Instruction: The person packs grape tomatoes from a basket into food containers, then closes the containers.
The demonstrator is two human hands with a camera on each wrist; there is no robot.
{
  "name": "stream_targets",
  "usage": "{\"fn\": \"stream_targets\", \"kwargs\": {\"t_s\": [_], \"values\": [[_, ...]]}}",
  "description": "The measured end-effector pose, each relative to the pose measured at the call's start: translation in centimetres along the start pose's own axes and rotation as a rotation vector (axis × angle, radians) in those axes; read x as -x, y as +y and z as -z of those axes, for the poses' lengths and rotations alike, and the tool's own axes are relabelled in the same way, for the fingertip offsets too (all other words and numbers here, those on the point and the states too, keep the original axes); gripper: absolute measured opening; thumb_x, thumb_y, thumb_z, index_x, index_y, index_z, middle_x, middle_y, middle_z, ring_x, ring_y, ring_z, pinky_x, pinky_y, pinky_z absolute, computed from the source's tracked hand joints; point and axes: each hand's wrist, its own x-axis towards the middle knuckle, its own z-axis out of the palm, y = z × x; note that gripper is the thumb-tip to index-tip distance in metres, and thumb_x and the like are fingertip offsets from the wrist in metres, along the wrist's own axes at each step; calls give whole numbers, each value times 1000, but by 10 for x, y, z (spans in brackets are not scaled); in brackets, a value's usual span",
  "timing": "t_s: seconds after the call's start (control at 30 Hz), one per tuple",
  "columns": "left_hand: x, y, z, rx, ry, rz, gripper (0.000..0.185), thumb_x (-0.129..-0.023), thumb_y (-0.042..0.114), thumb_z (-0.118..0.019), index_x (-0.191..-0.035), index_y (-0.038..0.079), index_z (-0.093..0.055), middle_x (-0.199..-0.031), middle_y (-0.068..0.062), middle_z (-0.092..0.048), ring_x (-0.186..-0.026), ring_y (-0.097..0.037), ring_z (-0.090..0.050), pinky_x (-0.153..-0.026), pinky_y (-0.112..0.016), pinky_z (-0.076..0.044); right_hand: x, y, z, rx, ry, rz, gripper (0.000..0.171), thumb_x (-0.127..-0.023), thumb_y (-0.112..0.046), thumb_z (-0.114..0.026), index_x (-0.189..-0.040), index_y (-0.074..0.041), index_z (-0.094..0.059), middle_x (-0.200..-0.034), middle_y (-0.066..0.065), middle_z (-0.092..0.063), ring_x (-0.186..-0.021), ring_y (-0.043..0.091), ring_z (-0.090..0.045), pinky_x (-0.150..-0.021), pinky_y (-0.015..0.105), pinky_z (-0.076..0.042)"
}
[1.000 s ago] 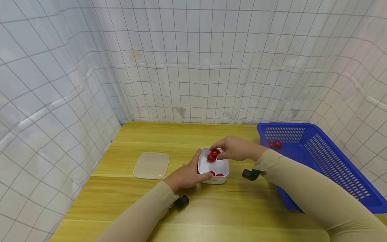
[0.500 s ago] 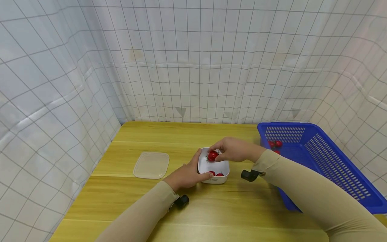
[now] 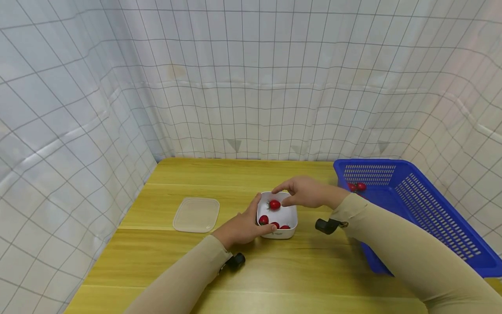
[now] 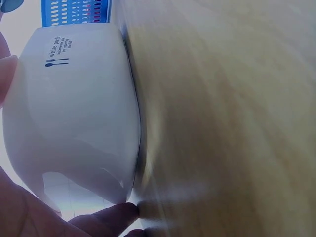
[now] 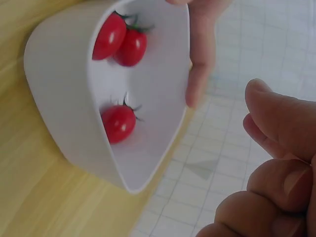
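Note:
A small white container (image 3: 289,214) stands on the wooden table (image 3: 235,179) with several cherry tomatoes (image 3: 274,204) inside it. My left hand (image 3: 247,222) grips its left side, thumb over the far rim and fingers under the near wall. In the left wrist view the container (image 4: 74,113) fills the left, with my fingers (image 4: 113,215) against it. My right hand (image 3: 280,196) hovers just above the container's far right, thumb and forefinger apart, holding nothing. The right wrist view shows the container (image 5: 59,108), three tomatoes (image 5: 118,123) in it, and my loosely curled fingers (image 5: 276,163).
A translucent lid (image 3: 196,213) lies flat to the left of the container. A blue perforated basket (image 3: 412,205) sits at the table's right edge, with a few tomatoes (image 3: 357,186) in its far corner. Gridded white curtains close in the table's back and sides.
My right hand has let go of the tomato it held; that tomato now lies in the container. The thumb and forefinger have spread apart. The left hand has not moved.

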Motion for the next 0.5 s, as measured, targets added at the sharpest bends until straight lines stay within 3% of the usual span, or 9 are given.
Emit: {"fn": "stream_targets", "kwargs": {"t_s": [0.17, 0.27, 0.37, 0.5], "values": [[1, 1, -1, -11, 6, 22, 115, -91, 66, -70, -171, 25, 2, -163, -14, -46, -143, -45, -50, -116, -60, -43, 12, 15, 16, -66, 59, -57, 49, -103, -24, -69, -150, -14, -60, -83, -4, -66, -72, 10, -53, -72, 29, -50], [1, 1, -1, -9, 12, 29, 115, -90, 65, -71, -171, 26, 1, -164, -14, -44, -143, -45, -50, -116, -59, -43, 23, 30, 28, -35, 137, -113, 48, -103, -30, -68, -149, -17, -61, -78, -7, -62, -69, 10, -50, -68, 30, -47], [0, 1, -1, -16, 17, 27, 114, -91, 64, -71, -171, 26, 1, -164, -15, -44, -138, -41, -55, -113, -56, -46, 36, 47, 41, -5, 217, -178, 47, -102, -33, -69, -147, -21, -63, -62, -8, -34, -54, 11, -34, -54, 28, -36], [0, 1, -1, -18, 21, 19, 114, -91, 64, -71, -171, 26, 1, -162, -16, -47, -128, -36, -60, -109, -53, -48, 53, 76, 57, -14, 288, -221, 47, -103, -31, -67, -148, -17, -63, -61, -8, -32, -46, 9, -33, -45, 27, -35]]}}
